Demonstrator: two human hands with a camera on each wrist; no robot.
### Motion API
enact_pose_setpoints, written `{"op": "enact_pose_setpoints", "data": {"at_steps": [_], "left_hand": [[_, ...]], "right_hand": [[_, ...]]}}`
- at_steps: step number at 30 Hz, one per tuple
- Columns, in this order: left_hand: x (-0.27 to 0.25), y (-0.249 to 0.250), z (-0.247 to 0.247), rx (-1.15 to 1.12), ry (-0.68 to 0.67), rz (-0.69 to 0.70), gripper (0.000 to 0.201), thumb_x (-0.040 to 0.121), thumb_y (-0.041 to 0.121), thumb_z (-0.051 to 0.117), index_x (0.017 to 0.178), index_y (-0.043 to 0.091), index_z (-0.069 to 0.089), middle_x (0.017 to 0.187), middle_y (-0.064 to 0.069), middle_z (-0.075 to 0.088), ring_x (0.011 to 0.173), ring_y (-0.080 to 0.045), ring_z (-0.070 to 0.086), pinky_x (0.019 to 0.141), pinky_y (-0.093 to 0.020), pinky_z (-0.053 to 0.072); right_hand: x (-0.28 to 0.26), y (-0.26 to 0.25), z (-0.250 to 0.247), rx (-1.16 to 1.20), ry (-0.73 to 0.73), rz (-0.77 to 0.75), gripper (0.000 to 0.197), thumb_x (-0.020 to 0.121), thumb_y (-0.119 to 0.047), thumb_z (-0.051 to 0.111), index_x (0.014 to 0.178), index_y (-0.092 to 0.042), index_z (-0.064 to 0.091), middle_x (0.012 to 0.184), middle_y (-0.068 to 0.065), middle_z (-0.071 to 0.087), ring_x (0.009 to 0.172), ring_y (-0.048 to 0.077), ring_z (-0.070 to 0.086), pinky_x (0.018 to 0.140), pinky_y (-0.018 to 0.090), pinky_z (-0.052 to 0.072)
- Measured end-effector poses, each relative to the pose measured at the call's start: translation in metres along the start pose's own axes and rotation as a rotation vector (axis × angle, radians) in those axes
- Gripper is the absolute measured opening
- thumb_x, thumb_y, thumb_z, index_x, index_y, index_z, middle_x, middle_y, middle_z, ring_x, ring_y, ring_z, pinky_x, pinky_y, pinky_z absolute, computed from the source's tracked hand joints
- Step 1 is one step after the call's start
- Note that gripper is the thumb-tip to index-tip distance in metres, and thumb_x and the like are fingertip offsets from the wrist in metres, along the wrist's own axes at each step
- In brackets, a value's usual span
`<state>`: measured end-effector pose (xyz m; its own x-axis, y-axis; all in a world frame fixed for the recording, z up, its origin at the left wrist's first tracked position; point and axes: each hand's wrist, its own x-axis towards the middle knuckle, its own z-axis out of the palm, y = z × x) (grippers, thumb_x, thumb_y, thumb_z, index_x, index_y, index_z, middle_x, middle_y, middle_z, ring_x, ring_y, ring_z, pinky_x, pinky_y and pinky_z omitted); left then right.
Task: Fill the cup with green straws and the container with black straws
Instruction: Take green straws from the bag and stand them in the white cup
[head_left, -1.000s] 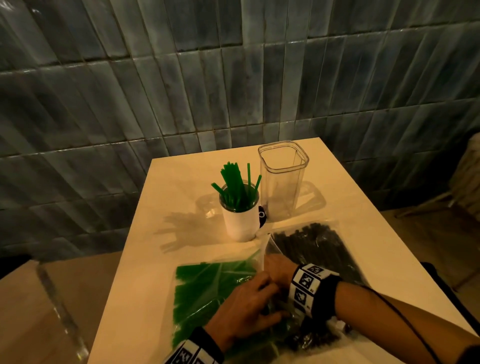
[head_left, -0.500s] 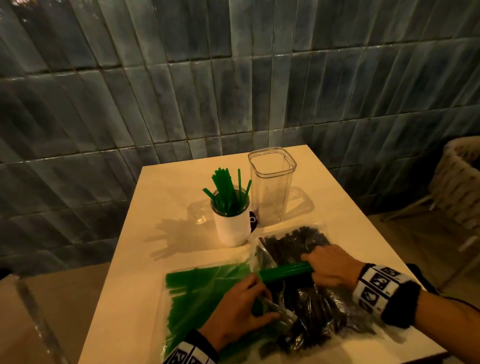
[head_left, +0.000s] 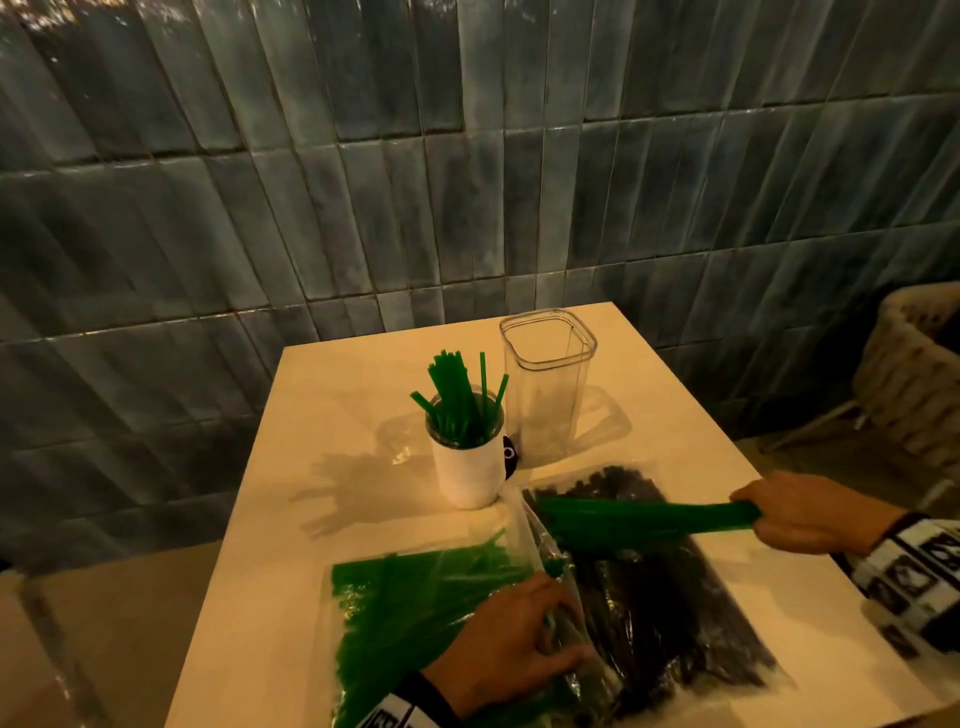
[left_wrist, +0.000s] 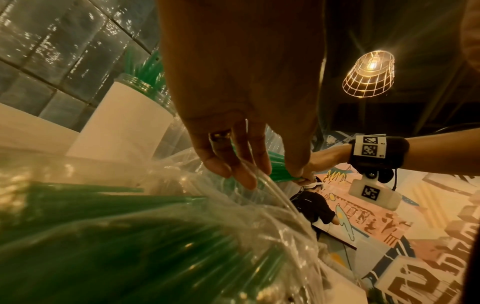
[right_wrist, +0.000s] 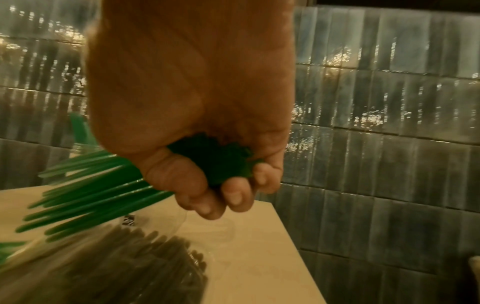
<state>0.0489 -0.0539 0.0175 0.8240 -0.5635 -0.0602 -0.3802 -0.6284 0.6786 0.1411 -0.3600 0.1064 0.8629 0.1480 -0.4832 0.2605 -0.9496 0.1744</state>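
Note:
My right hand (head_left: 800, 512) grips one end of a bundle of green straws (head_left: 639, 519), held level above the clear bag of black straws (head_left: 654, 597). In the right wrist view the fingers (right_wrist: 233, 193) curl round the bundle of green straws (right_wrist: 98, 189). My left hand (head_left: 511, 639) holds the open mouth of the clear bag of green straws (head_left: 410, 608) against the table; its fingers (left_wrist: 233, 168) pinch the plastic. A white cup (head_left: 470, 467) with several green straws stands upright behind the bags. Right of it the clear square container (head_left: 545, 384) holds nothing.
The beige table (head_left: 332, 426) stands against a grey tiled wall (head_left: 467, 156). A woven chair (head_left: 919, 374) is off the table's right edge. In the left wrist view a wire lamp (left_wrist: 369, 74) hangs overhead and another person is far off.
My right hand has drawn the bundle of green straws out of the bag and moved right with it. My left hand has stayed on the bag's mouth.

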Motion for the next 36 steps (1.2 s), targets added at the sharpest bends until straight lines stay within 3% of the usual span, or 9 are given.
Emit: {"op": "enact_pose_setpoints", "data": {"at_steps": [5,11,15,18,20,22,30,33,36], "left_hand": [[0.013,0.014,0.003,0.118,0.325,0.116,0.029,0.088,0.043,0.052,0.113,0.028,0.053,0.116,0.009,0.052,0.102,0.002,0.045,0.085,-0.017,0.044],[0.047,0.035,-0.028,0.416,0.734,0.093,0.086,0.070,0.059,0.062,0.140,0.024,0.026,0.145,-0.007,0.024,0.136,-0.026,0.020,0.108,-0.045,0.027],[0.067,0.031,-0.058,0.627,0.663,0.006,0.093,0.064,0.067,0.065,0.139,0.021,0.035,0.147,-0.012,0.034,0.139,-0.030,0.023,0.115,-0.050,0.008],[0.069,0.020,-0.075,0.563,0.535,-0.028,0.045,0.076,0.052,0.067,0.108,0.021,0.058,0.107,-0.003,0.067,0.105,-0.024,0.062,0.109,-0.052,0.030],[0.063,0.011,-0.080,0.463,0.449,-0.063,0.025,0.085,0.041,0.062,0.096,0.019,0.056,0.089,0.000,0.067,0.082,-0.022,0.064,0.086,-0.039,0.050],[0.056,0.003,-0.079,0.413,0.457,-0.072,0.022,0.087,0.040,0.059,0.094,0.019,0.056,0.087,0.000,0.066,0.076,-0.021,0.063,0.070,-0.032,0.050],[0.049,-0.016,-0.061,0.049,0.625,-0.134,0.033,0.076,0.052,0.059,0.086,0.021,0.064,0.075,-0.001,0.069,0.067,-0.019,0.063,0.058,-0.024,0.041],[0.047,-0.030,-0.056,-0.059,0.664,-0.200,0.038,0.072,0.055,0.058,0.091,0.023,0.067,0.075,0.002,0.070,0.065,-0.014,0.064,0.062,-0.028,0.053],[0.051,-0.029,-0.059,-0.206,0.695,-0.226,0.023,0.076,0.041,0.070,0.088,0.022,0.068,0.060,0.012,0.058,0.053,0.001,0.054,0.054,-0.014,0.042]], "right_hand": [[-0.014,-0.004,-0.026,-0.056,0.056,0.092,0.046,0.088,-0.025,0.043,0.134,-0.031,0.047,0.125,0.000,0.058,0.112,0.015,0.057,0.092,0.027,0.045],[-0.024,-0.044,-0.067,-0.126,0.252,0.098,0.034,0.087,-0.031,0.039,0.117,-0.032,0.055,0.099,-0.005,0.058,0.091,0.014,0.060,0.080,0.029,0.047],[-0.034,-0.073,-0.087,-0.169,0.319,-0.031,0.026,0.085,-0.030,0.039,0.105,-0.029,0.055,0.092,-0.002,0.056,0.084,0.017,0.057,0.073,0.029,0.042],[-0.032,-0.091,-0.093,-0.119,0.332,-0.137,0.031,0.081,-0.031,0.043,0.110,-0.029,0.055,0.098,0.001,0.061,0.087,0.020,0.059,0.068,0.030,0.040],[-0.029,-0.096,-0.097,-0.063,0.317,-0.161,0.033,0.079,-0.033,0.047,0.111,-0.031,0.055,0.097,0.002,0.063,0.085,0.020,0.059,0.066,0.029,0.040],[-0.026,-0.101,-0.101,-0.021,0.260,-0.203,0.030,0.079,-0.035,0.051,0.108,-0.030,0.055,0.092,-0.001,0.063,0.082,0.017,0.058,0.060,0.026,0.039],[-0.008,-0.143,-0.123,0.145,0.282,-0.407,0.040,0.071,-0.074,0.054,0.081,-0.035,0.051,0.068,-0.014,0.052,0.066,0.006,0.052,0.054,0.021,0.033],[-0.005,-0.141,-0.126,0.569,0.330,-0.437,0.065,0.058,-0.078,0.053,0.107,-0.036,0.053,0.093,-0.016,0.058,0.090,0.006,0.058,0.073,0.020,0.046],[0.006,-0.140,-0.115,1.202,0.427,-0.505,0.086,0.048,-0.073,0.070,0.124,-0.042,0.040,0.109,-0.010,0.065,0.104,0.009,0.062,0.093,0.032,0.050]]}}
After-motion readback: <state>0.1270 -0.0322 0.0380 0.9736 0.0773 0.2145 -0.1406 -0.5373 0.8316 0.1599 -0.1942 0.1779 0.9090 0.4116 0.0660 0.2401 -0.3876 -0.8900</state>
